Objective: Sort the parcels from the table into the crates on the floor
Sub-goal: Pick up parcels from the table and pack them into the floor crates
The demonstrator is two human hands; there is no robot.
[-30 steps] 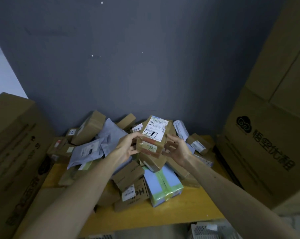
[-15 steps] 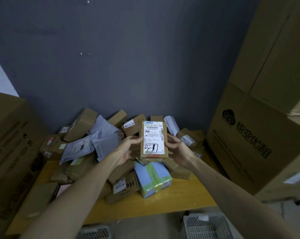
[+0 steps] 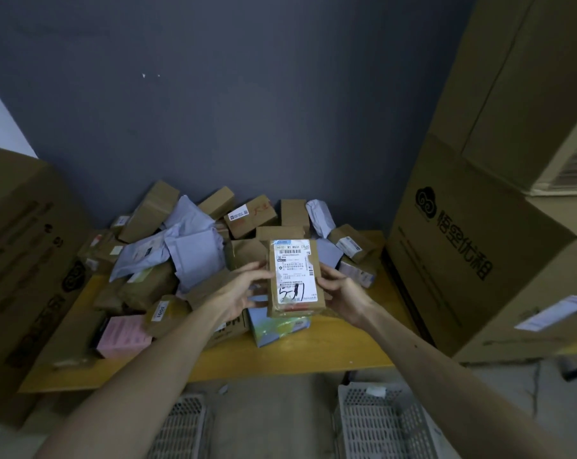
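- Crates (image 3: 379,422) are sitting on the floor, nearest, under the desk (image 3: 313,356) edge.
- Parcel (image 3: 295,276) is being held label-up above the desk front.
- Left hand (image 3: 244,289) fingers (image 3: 259,266) are curling round its left edge; right hand (image 3: 341,289) is pinching the right edge.
- Judged step: reading the label; the next move is calling for choosing a crate and lowering.
- Pile (image 3: 187,256) is lying behind.
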